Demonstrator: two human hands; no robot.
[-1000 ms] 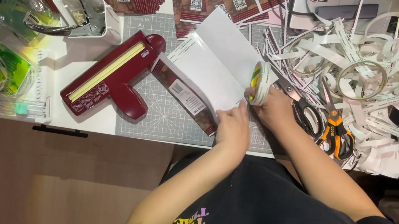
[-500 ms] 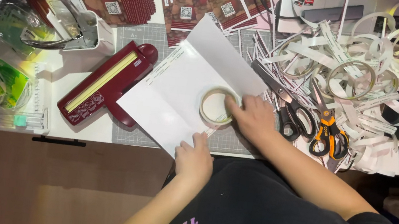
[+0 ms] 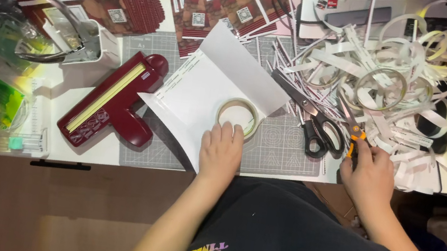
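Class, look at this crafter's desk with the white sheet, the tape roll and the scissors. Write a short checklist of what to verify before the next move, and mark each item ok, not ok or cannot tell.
1. Left hand steadies the white paper sheet, fingertips at the beige tape roll: ok.
2. Sheet lies flat on the grey cutting mat: not ok, its upper part is folded up.
3. Right hand has a grip on the orange-handled scissors: cannot tell, fingers only reach the handle.
4. Black-handled scissors closed: ok.
5. Free tape end findable: cannot tell.
6. Pile of white paper strips kept off the sheet: ok.
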